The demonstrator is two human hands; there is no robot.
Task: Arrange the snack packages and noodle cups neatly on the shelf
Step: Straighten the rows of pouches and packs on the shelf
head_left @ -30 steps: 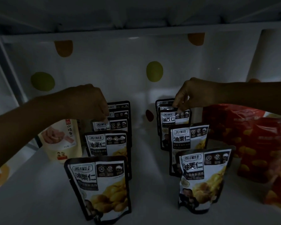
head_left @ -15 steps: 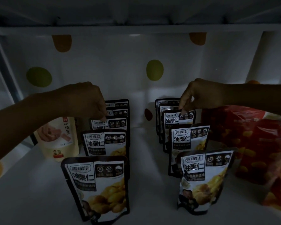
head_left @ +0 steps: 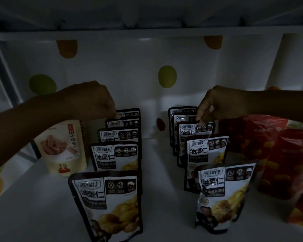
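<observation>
1. In the left row (head_left: 115,154), a rear pouch (head_left: 123,123) by the shelf's (head_left: 33,206) back edge is pinched by the left hand (head_left: 93,100); the row could be toppled by a tug.
2. The right row's (head_left: 206,154) middle pouch (head_left: 196,133) is pinched by the right hand (head_left: 217,103); if it is released tilted, neighbours could be knocked.

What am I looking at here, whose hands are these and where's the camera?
There is no robot: one camera on a person's head looks down into a dim shelf. The left hand pinches the top of a left-row pouch near the back; the right hand pinches the top of the third right-row pouch. Both rows hold upright black-and-white pouches, front to back. A cream pouch stands at the left, red packages at the right.
</observation>
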